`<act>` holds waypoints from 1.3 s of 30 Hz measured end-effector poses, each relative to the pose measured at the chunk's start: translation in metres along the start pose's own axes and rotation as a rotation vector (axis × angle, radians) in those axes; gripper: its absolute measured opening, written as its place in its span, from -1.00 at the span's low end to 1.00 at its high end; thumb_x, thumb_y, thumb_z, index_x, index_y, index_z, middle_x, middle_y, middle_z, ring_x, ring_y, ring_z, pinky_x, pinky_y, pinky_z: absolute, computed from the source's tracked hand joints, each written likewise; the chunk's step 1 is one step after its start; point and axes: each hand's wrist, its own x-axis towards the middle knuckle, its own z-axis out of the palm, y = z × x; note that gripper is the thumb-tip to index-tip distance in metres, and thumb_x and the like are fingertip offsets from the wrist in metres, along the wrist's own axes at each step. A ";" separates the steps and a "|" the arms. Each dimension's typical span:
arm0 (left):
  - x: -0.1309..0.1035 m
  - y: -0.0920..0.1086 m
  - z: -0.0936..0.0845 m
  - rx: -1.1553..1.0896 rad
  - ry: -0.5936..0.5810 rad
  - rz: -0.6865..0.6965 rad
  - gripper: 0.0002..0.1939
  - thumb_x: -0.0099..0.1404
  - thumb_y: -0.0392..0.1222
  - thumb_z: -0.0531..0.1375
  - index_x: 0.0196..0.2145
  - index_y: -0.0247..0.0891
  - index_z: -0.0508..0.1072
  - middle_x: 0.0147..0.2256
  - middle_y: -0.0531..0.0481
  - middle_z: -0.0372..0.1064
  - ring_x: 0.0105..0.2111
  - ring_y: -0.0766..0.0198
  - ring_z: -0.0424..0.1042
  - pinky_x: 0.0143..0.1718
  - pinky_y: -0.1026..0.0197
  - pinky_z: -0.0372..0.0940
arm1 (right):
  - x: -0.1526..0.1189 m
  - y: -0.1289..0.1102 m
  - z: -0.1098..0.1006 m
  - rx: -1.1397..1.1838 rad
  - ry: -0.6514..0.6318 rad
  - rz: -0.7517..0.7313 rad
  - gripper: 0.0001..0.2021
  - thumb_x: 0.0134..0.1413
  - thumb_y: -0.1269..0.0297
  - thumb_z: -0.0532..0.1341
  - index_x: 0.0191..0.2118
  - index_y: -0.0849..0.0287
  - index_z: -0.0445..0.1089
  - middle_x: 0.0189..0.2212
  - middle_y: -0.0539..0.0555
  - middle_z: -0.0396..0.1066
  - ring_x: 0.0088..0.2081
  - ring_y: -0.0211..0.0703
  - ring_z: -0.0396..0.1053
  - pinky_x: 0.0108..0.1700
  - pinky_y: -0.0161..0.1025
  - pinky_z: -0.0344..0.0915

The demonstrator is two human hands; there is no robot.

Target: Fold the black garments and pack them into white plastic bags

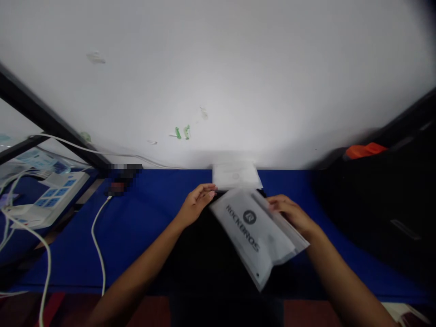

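Observation:
A translucent plastic bag (248, 231) printed with "ROCKBROS" and a round logo hangs tilted above a black item (204, 254) on the blue table. My right hand (291, 213) pinches the bag along its upper right side. To the left of the bag is my left hand (197, 204), its fingers bent toward the thumb; whether anything is between the fingertips is too small to tell. Behind the bag, a white stack of similar packets (236, 176) lies against the wall.
White power strips (51, 200) and loose white cables (97, 240) occupy the left side of the blue table (136, 236). A large black bag (378, 209) with something orange (366, 150) on top stands at the right. The white wall (238, 81) rises behind.

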 end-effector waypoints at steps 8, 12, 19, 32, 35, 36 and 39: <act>-0.009 -0.005 0.011 -0.244 -0.194 -0.387 -0.56 0.19 0.17 0.30 -0.35 -0.32 0.41 -0.51 0.07 0.36 -0.58 0.41 0.30 -0.53 0.35 0.20 | 0.018 0.001 0.052 0.285 -0.642 0.185 -0.78 -0.06 0.15 0.20 -0.55 0.20 0.33 -0.67 -0.14 0.12 -0.65 -0.39 0.03 -0.60 -0.41 0.05; -0.012 -0.005 0.024 -0.167 -0.283 -0.346 -0.52 0.20 0.22 0.26 -0.40 -0.32 0.36 -0.53 0.10 0.26 -0.59 0.44 0.20 -0.57 0.39 0.11 | 0.024 -0.001 0.066 0.168 -0.524 0.080 -0.69 0.15 0.00 0.20 -0.38 0.16 0.29 -0.57 -0.13 0.18 -0.58 -0.38 0.12 -0.55 -0.42 0.11; -0.014 -0.002 0.031 0.032 -0.239 -0.208 -0.51 0.29 0.23 0.14 -0.51 -0.27 0.23 -0.57 0.14 0.10 -0.61 0.45 0.05 -0.63 0.40 -0.03 | 0.025 -0.007 0.075 0.002 -0.417 -0.196 -0.63 0.29 0.00 0.10 -0.41 0.18 0.31 -0.49 -0.06 0.24 -0.44 -0.30 0.18 -0.38 -0.32 0.14; -0.009 -0.004 0.001 -0.023 -0.060 -0.218 -0.56 0.27 0.17 0.18 -0.48 -0.28 0.31 -0.59 0.14 0.17 -0.63 0.44 0.09 -0.62 0.40 0.02 | 0.017 -0.002 0.058 -0.021 -0.505 -0.186 -0.64 0.28 0.02 0.14 -0.43 0.18 0.32 -0.56 -0.10 0.21 -0.53 -0.35 0.16 -0.47 -0.36 0.08; -0.012 -0.004 0.006 0.003 -0.067 -0.198 -0.57 0.29 0.15 0.17 -0.48 -0.28 0.31 -0.58 0.13 0.18 -0.62 0.43 0.10 -0.62 0.40 0.03 | 0.016 -0.006 0.062 -0.080 -0.456 -0.254 -0.65 0.32 0.05 0.10 -0.40 0.18 0.34 -0.50 -0.07 0.25 -0.46 -0.32 0.19 -0.40 -0.34 0.12; -0.012 -0.003 0.006 0.024 -0.068 -0.189 -0.58 0.29 0.15 0.16 -0.48 -0.28 0.31 -0.58 0.13 0.18 -0.62 0.43 0.10 -0.62 0.40 0.03 | 0.016 -0.007 0.063 -0.087 -0.447 -0.268 -0.65 0.33 0.06 0.08 -0.39 0.18 0.34 -0.49 -0.06 0.26 -0.45 -0.31 0.19 -0.39 -0.34 0.13; -0.010 -0.002 0.005 0.114 -0.037 -0.144 -0.58 0.31 0.14 0.13 -0.49 -0.28 0.33 -0.58 0.11 0.19 -0.61 0.42 0.11 -0.62 0.39 0.03 | 0.015 -0.009 0.063 -0.099 -0.443 -0.277 -0.63 0.34 0.06 0.06 -0.40 0.18 0.34 -0.48 -0.05 0.27 -0.44 -0.30 0.21 -0.38 -0.33 0.14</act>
